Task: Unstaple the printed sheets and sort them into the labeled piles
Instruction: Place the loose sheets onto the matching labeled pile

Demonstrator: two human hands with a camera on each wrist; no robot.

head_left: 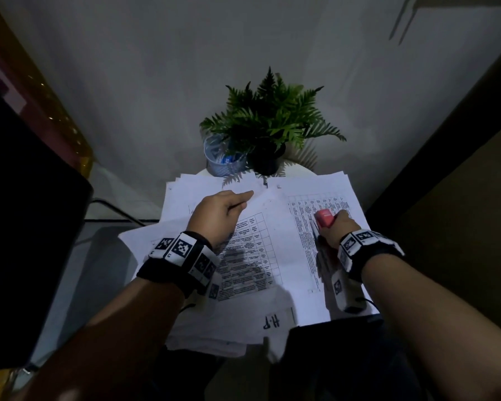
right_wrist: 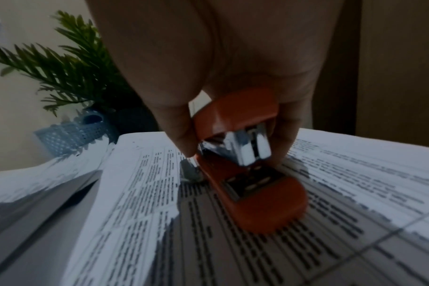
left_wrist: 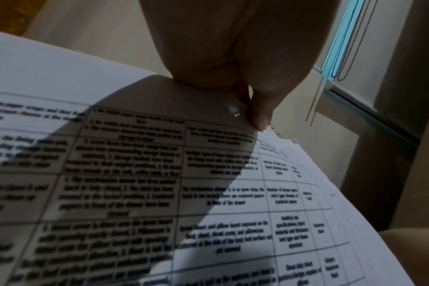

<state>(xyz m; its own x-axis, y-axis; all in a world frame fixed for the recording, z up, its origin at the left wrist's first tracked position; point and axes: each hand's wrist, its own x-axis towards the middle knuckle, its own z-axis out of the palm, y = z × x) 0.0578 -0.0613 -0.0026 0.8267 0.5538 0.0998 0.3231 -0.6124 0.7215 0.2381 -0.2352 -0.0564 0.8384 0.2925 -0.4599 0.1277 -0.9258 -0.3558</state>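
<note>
The room around me is dim; a plain grey wall [head_left: 162, 82] rises ahead, a fern [head_left: 272, 117] casts shadow, and a window blind's bead chain [left_wrist: 350, 38] hangs nearby.

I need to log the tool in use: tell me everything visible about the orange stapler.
The stapler is small, with an orange plastic-looking top and base and a shiny metal magazine between them. Its mouth gapes slightly, the metal anvil plate showing on the base. It rests base-down on a printed sheet of the right-hand pile. The right hand grips it from above, fingers down both sides. In the head view only its reddish top shows.
</note>
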